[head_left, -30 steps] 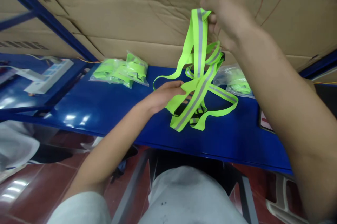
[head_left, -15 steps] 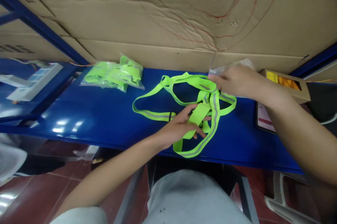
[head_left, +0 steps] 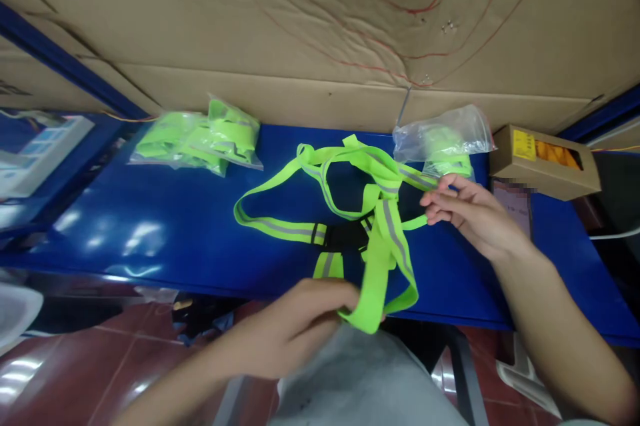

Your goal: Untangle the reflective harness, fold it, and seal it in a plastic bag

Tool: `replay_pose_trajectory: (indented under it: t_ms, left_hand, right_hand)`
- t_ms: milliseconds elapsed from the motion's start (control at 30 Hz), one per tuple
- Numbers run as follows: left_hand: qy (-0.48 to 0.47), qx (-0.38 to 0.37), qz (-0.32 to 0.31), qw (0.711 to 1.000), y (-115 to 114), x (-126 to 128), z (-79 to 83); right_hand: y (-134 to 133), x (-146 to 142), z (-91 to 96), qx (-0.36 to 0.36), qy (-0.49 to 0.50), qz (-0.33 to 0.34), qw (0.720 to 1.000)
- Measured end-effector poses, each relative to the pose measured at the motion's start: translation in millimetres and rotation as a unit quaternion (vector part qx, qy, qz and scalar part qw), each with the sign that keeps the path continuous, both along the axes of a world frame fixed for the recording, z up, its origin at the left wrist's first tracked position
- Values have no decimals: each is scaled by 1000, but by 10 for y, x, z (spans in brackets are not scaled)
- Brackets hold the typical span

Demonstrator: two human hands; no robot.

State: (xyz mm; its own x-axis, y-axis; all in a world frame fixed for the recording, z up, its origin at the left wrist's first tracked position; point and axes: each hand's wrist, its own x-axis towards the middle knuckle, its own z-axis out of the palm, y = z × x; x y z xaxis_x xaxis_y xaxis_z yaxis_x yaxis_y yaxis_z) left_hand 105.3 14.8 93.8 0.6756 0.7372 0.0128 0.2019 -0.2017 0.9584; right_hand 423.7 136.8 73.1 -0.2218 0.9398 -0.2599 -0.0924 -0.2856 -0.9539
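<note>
A neon-green reflective harness (head_left: 395,226) of elastic straps with grey stripes lies in loose loops on the blue table. Its black buckle part (head_left: 345,237) sits near the middle. My left hand (head_left: 320,306) is at the table's near edge, closed around a strap loop pulled toward my body; the strap hides most of its fingers. On the other side, my right hand (head_left: 470,216) pinches a strap of the harness at its right end, fingertips together. Just beyond this hand rests a clear plastic bag (head_left: 445,136) with green strap material under or in it.
Bagged green straps (head_left: 195,139) lie at the back left. An open-windowed cardboard box (head_left: 545,159) with yellow contents stands at the back right, beside a phone-like flat item (head_left: 515,209). A cardboard wall (head_left: 250,39) rises behind the blue table (head_left: 165,226).
My left hand has drawn a strap loop toward my body, over the table edge. My right hand has come back from the plastic bag and now grips the harness's right end.
</note>
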Motion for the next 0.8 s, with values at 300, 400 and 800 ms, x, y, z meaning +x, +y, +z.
replay_pose_trajectory:
  t_ms: [300,400,800]
  left_hand:
    - [-2,-26,17,1000,-106,21,-126]
    - [47,-8,-57,997,-76,109,-124]
    - [-276,-232,423,831,-279,-262,-84]
  right_hand:
    - [-322,-442,-125,-7,-111,192,975]
    - [-359,-517,-112,30,-107,188,976]
    - [-145,-108,68,54,-71,1,996]
